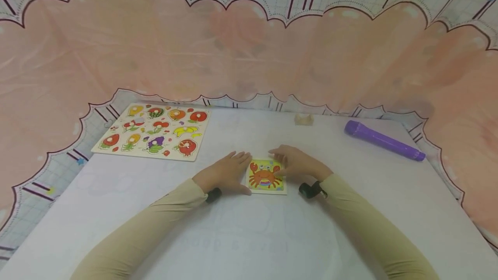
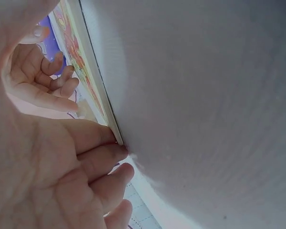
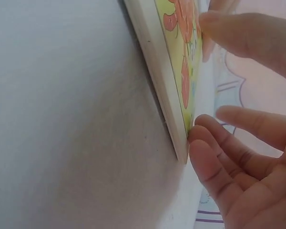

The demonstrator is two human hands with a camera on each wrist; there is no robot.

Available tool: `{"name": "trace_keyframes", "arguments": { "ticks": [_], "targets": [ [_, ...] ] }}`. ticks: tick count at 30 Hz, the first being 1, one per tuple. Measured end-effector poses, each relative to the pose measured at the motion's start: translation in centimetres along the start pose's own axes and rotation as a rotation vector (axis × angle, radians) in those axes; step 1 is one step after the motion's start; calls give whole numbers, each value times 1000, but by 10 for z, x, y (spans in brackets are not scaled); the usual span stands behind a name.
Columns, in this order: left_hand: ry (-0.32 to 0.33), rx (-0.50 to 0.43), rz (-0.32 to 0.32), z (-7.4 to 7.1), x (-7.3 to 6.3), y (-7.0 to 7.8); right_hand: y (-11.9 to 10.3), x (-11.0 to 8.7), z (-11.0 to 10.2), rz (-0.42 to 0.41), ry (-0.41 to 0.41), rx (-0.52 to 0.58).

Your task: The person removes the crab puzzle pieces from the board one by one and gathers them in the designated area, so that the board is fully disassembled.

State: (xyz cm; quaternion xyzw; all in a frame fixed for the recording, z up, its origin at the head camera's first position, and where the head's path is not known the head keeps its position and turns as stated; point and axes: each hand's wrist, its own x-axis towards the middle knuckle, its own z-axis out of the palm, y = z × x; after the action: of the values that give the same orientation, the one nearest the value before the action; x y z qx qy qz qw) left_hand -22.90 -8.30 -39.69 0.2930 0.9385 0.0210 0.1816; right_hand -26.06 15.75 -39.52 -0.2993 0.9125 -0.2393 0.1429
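A small square jigsaw puzzle (image 1: 266,180) with a red crab on yellow lies flat on the white table. My left hand (image 1: 225,173) rests at its left side, fingers extended and thumb by the near corner. In the left wrist view, fingertips touch the corner of the puzzle board (image 2: 99,86). Over the right side is my right hand (image 1: 298,162), its thumb tip at the crab's right claw. The right wrist view has the loosely bent fingers (image 3: 207,164) beside the far corner of the puzzle's pale wooden edge (image 3: 157,81), holding nothing visible.
A fruit peg puzzle board (image 1: 171,126) lies at the back left. Toward the back right is a purple microphone-shaped object (image 1: 383,141). A small beige piece (image 1: 304,119) sits near the back edge, before a patterned curtain (image 1: 249,55).
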Motion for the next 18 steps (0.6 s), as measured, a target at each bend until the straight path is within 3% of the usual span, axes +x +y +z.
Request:
{"name": "trace_keyframes", "arguments": {
  "ticks": [12,18],
  "targets": [
    [6,0,6,-1,-1,2,-5,7,1,57,-59,-17],
    [9,-7,1,-3,-3,3,-2,9,0,18,-44,18]
  ]
}}
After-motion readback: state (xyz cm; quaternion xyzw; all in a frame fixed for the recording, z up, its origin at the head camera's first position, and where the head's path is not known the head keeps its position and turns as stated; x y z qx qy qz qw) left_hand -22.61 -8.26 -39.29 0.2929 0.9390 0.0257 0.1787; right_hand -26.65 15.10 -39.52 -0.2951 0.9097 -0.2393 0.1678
